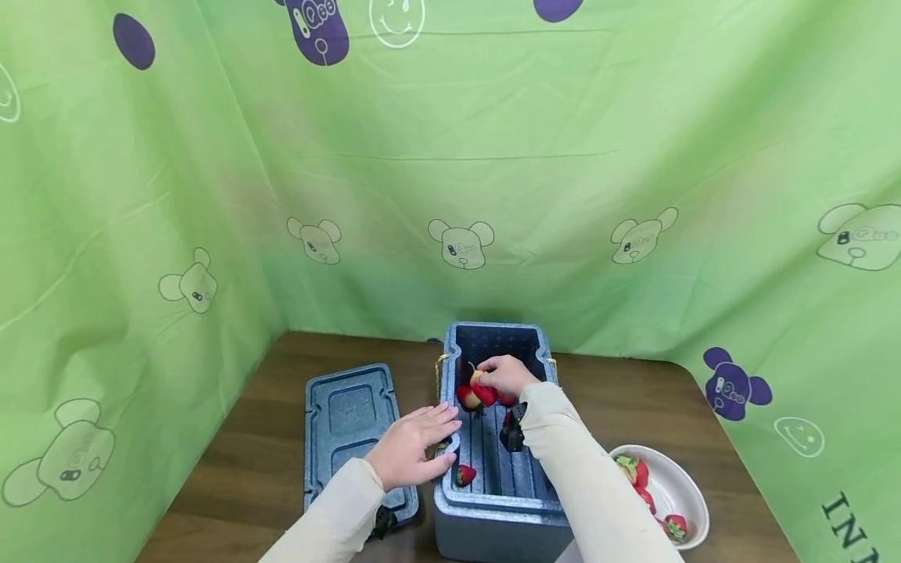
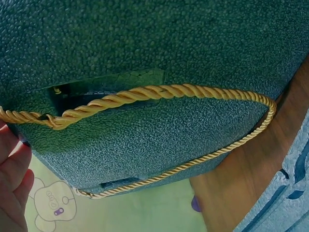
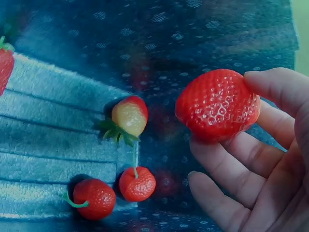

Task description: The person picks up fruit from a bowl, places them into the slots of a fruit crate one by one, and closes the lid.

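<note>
Inside a blue-grey foam box point(image 1: 457, 502), my right hand point(image 1: 508, 375) pinches a large red strawberry point(image 3: 218, 105) between thumb and fingers. Close to it on the grooved box floor lie a pale-and-red strawberry point(image 3: 130, 116) and two small round red fruits point(image 3: 137, 184) with green stems. Another strawberry point(image 1: 465, 475) sits near the front left corner of the box. My left hand point(image 1: 417, 446) rests over the left rim with its fingers spread. In the left wrist view, its fingertips point(image 2: 15, 166) show beside the box wall and a twisted gold rope point(image 2: 169, 92).
Left of the box, its blue-grey lid point(image 1: 354, 410) lies flat on the brown wooden table point(image 1: 239, 438). A white bowl point(image 1: 686, 489) with several strawberries stands to the right, partly behind the right sleeve point(image 1: 591, 469). A green printed cloth point(image 1: 535, 195) hangs behind and on both sides.
</note>
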Demonstrator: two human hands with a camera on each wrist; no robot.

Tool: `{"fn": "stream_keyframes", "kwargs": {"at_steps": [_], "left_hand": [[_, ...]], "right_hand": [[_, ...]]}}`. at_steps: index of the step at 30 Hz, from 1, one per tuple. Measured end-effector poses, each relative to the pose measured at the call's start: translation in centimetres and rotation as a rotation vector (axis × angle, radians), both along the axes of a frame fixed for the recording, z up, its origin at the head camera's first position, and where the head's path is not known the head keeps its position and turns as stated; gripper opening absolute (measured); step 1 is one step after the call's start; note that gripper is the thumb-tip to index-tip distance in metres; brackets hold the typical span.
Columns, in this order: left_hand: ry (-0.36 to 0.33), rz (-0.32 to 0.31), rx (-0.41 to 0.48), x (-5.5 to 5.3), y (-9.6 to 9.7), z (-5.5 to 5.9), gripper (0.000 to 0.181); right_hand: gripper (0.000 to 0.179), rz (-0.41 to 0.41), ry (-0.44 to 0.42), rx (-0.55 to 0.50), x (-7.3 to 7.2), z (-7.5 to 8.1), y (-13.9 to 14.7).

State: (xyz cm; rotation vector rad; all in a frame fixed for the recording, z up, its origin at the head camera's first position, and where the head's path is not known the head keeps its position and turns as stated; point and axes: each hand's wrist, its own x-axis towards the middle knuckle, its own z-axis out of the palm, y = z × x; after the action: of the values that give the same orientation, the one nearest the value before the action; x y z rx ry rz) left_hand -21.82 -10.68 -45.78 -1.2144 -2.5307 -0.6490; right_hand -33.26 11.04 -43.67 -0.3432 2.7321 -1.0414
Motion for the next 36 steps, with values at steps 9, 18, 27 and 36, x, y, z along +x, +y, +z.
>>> {"fn": "stream_keyframes", "kwargs": {"at_steps": [9,18,27,36], "left_hand": [[0.004,-0.014,-0.011,-0.1,-0.4,0.0,0.046],[0.027,-0.024,0.005,-0.3,-0.4,-0.1,0.046],[-0.002,-0.032,0.009,0.0,0.0,-0.3,0.046],[0.052,-0.042,0.059,-0.2,0.0,-0.4,0.044]], "right_hand": [[0.034,-0.052,-0.034,-0.020,-0.1,-0.4,-0.7],[0.033,-0.083,-0.037,-0.051,-0.8,-0.9,-0.6],[0.039,0.002,-0.057,-0.096,0.2,1.5,0.3],[0.046,0.056,-0.094,-0.165,1.8,6.7,5.5]]}}
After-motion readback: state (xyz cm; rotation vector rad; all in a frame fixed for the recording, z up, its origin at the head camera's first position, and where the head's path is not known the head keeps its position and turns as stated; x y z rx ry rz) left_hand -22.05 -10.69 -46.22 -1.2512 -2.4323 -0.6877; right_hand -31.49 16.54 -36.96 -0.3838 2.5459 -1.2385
